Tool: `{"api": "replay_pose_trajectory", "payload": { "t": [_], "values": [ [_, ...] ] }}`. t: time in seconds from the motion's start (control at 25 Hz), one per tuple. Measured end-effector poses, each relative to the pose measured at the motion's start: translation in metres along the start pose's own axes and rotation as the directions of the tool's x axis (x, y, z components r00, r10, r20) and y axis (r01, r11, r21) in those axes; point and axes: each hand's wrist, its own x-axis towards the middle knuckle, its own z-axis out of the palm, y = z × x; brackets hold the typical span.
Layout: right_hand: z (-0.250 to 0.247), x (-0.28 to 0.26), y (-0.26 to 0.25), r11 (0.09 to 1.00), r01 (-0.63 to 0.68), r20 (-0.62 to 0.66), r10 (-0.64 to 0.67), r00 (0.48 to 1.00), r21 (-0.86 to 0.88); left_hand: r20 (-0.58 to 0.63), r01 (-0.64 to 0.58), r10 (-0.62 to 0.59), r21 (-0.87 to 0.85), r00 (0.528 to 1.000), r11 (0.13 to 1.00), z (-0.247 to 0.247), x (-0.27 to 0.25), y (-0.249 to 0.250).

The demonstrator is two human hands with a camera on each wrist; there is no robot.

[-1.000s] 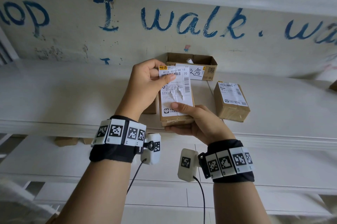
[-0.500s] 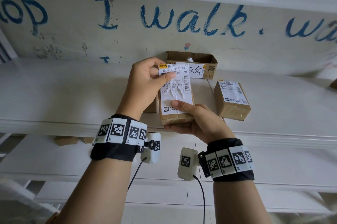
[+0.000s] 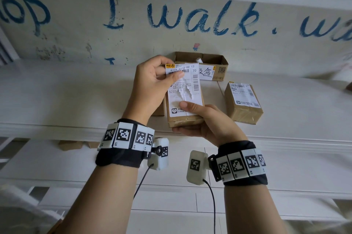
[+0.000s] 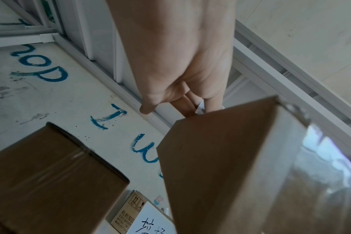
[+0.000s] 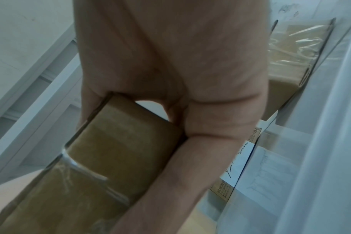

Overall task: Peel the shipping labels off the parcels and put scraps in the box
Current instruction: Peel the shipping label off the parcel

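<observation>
A small brown parcel [image 3: 182, 119] is held up above the white ledge, and my right hand [image 3: 202, 119] grips its lower end, thumb pressing on the label. Its white shipping label [image 3: 187, 83] is torn in the middle and its upper part is lifted off the cardboard. My left hand [image 3: 152, 83] pinches the label's top left corner between thumb and fingers. In the left wrist view the parcel [image 4: 240, 166] fills the right side and a bit of label [image 4: 200, 108] shows between the fingers. In the right wrist view my fingers wrap the taped parcel [image 5: 110, 150].
An open cardboard box [image 3: 219, 60] with a handwritten white sheet stands against the wall behind the parcel. A second labelled parcel [image 3: 243, 100] lies on the ledge [image 3: 76, 96] to the right. Another plain box [image 4: 50, 182] sits left of my hands. Blue writing covers the wall.
The label's top edge has come slightly further away from the parcel under the left hand's pull. Both hands keep their grips and places.
</observation>
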Motion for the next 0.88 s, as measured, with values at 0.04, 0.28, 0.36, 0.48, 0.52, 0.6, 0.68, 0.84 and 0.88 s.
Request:
{"api": "replay_pose_trajectory", "payload": {
  "t": [0.04, 0.28, 0.36, 0.48, 0.52, 0.6, 0.68, 0.84, 0.88],
  "values": [
    [0.000, 0.000, 0.000, 1.000, -0.001, -0.002, 0.001, 1.000, -0.006, 0.002, 0.005, -0.005, -0.001, 1.000, 1.000, 0.000, 0.000, 0.000],
    [-0.004, 0.000, 0.005, 1.000, -0.007, -0.010, 0.007, 1.000, -0.017, 0.031, 0.014, -0.014, -0.010, 0.999, 1.000, 0.002, -0.003, -0.004],
    [-0.006, -0.001, 0.006, 1.000, -0.011, -0.011, 0.010, 1.000, -0.017, 0.050, 0.003, -0.003, -0.003, 0.999, 1.000, 0.001, -0.002, -0.006],
    [-0.008, -0.003, 0.008, 1.000, -0.016, -0.012, 0.015, 1.000, -0.024, 0.090, -0.011, 0.012, -0.014, 0.996, 1.000, 0.000, -0.002, -0.006],
    [-0.009, -0.003, 0.009, 1.000, -0.016, -0.014, 0.015, 1.000, -0.024, 0.094, -0.007, 0.008, -0.018, 0.996, 1.000, 0.001, -0.002, -0.006],
    [-0.010, -0.004, 0.010, 1.000, -0.015, -0.017, 0.014, 1.000, -0.020, 0.095, 0.003, 0.000, -0.031, 0.995, 1.000, 0.003, -0.002, -0.006],
    [-0.010, -0.005, 0.010, 1.000, -0.011, -0.016, 0.011, 1.000, -0.016, 0.090, 0.011, -0.004, -0.074, 0.996, 0.997, 0.004, -0.003, -0.006],
    [-0.010, -0.007, 0.011, 1.000, -0.009, -0.017, 0.009, 1.000, -0.020, 0.090, 0.023, -0.013, -0.106, 0.996, 0.994, 0.004, -0.005, -0.004],
    [-0.011, -0.007, 0.011, 1.000, -0.009, -0.018, 0.009, 1.000, -0.020, 0.088, 0.024, -0.015, -0.102, 0.996, 0.994, 0.004, -0.005, -0.003]
  ]
}}
